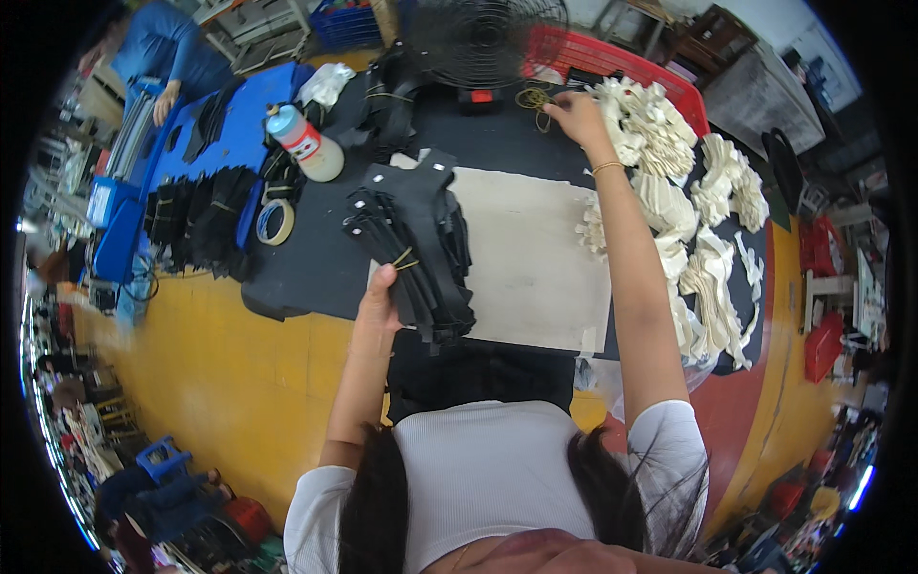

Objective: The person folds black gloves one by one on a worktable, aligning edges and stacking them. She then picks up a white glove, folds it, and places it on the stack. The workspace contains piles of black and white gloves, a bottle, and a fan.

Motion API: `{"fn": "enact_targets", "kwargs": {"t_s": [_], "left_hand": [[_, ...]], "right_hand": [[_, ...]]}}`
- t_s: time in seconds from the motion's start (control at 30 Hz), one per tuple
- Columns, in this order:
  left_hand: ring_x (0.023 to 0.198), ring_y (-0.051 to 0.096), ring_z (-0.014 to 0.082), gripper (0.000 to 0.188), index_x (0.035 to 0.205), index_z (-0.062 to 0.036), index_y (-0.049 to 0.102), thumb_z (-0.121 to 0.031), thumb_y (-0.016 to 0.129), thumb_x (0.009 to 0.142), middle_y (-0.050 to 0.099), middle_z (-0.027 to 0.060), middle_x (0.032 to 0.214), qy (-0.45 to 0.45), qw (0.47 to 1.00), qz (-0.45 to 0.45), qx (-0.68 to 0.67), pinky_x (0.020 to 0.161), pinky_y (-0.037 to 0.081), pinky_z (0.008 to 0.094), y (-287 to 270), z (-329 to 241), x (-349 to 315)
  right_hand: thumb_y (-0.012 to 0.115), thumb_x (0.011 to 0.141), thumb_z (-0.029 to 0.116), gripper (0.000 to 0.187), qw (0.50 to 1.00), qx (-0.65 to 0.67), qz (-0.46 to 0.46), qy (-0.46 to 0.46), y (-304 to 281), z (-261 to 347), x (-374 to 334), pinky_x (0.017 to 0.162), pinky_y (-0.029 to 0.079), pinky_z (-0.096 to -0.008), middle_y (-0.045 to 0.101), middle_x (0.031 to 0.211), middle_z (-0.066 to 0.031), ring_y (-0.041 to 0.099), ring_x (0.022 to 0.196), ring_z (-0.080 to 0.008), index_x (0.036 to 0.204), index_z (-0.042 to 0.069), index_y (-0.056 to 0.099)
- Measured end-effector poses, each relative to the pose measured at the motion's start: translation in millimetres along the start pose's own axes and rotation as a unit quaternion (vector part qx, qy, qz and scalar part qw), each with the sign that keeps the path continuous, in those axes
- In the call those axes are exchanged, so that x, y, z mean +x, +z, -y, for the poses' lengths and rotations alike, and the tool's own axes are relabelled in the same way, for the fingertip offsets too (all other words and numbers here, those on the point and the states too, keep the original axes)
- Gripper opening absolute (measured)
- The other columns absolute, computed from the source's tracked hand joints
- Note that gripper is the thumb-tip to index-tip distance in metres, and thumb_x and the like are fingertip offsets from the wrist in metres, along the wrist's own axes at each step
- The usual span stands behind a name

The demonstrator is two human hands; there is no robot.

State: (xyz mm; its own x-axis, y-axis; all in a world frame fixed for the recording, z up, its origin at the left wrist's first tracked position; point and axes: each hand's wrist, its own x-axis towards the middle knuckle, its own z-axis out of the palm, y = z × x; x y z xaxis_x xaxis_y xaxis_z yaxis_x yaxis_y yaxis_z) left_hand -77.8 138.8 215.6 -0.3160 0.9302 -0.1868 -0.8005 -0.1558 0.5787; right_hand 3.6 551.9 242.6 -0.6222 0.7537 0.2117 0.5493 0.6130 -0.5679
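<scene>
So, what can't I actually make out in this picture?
Head view, left hand: most fingers hidden behind the black bundle.
Head view, yellow bands at the right hand: loops too small and tangled to count.
Head view, co-worker in blue: partly cut off by the dark lens rim.

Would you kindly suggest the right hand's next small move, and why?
Perhaps the right hand should separate one from the tangle of thin yellow bands, since it is right at them, while the left hand holds a bundle of flat black fabric pieces with a similar yellow band across it.
</scene>
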Motion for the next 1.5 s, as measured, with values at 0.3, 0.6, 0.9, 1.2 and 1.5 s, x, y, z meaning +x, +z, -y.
{"fn": "enact_targets", "kwargs": {"t_s": [0.3,0.6,0.9,1.2,1.5], "left_hand": [[0.114,0.062,0.0292,0.086,0.140,0.0051,0.038,-0.036,0.077,0.075,0.057,0.0198,0.127,0.000,0.996,-0.020,0.086,0.095,0.055,0.0410,6,-12,-3],[0.113,0.062,0.0252,0.084,0.142,0.0054,0.032,-0.035,0.073,0.081,0.055,0.0191,0.127,-0.071,0.992,-0.028,0.104,0.096,0.053,0.0372,23,-9,-1],[0.122,0.055,0.0213,0.080,0.145,-0.0003,0.031,-0.055,0.059,0.093,0.052,0.0144,0.133,0.034,0.991,-0.006,0.131,0.101,0.049,0.0359,23,5,16],[0.127,0.054,0.0239,0.085,0.147,-0.0048,0.034,-0.071,0.035,0.095,0.051,0.0142,0.139,-0.010,0.995,-0.066,0.072,0.104,0.047,0.0395,30,8,11],[0.125,0.053,0.0255,0.078,0.146,-0.0028,0.032,-0.016,0.076,0.083,0.050,0.0141,0.139,0.003,0.994,-0.099,0.042,0.105,0.045,0.0390,10,-5,-16]], "right_hand": [[0.078,0.079,0.049,0.078,0.895,0.306,0.300,-0.120,-20,99,-97,0.090,0.051,-0.0367,0.056,0.126,-0.0166,0.062,0.101,-0.0271,0.138,0.006,0.052],[0.080,0.078,0.045,0.075,0.946,0.010,0.140,-0.293,-32,160,-133,0.092,0.047,-0.0425,0.047,0.134,-0.0195,0.055,0.111,-0.0362,0.136,0.005,0.053],[0.076,0.081,0.046,0.054,0.969,0.105,0.205,-0.092,-13,174,-195,0.062,0.051,-0.0361,0.065,0.074,-0.0139,0.065,0.065,-0.0276,0.096,-0.004,0.062],[0.082,0.079,0.028,0.044,0.907,0.320,0.271,0.025,-6,169,-197,0.061,0.050,-0.0271,0.067,0.082,-0.0081,0.062,0.067,-0.0113,0.098,-0.003,0.059],[0.074,0.087,0.016,0.053,0.707,0.648,0.277,0.056,-31,165,-170,0.090,0.051,-0.0329,0.066,0.113,-0.0114,0.065,0.101,-0.0188,0.132,0.000,0.051]]}}
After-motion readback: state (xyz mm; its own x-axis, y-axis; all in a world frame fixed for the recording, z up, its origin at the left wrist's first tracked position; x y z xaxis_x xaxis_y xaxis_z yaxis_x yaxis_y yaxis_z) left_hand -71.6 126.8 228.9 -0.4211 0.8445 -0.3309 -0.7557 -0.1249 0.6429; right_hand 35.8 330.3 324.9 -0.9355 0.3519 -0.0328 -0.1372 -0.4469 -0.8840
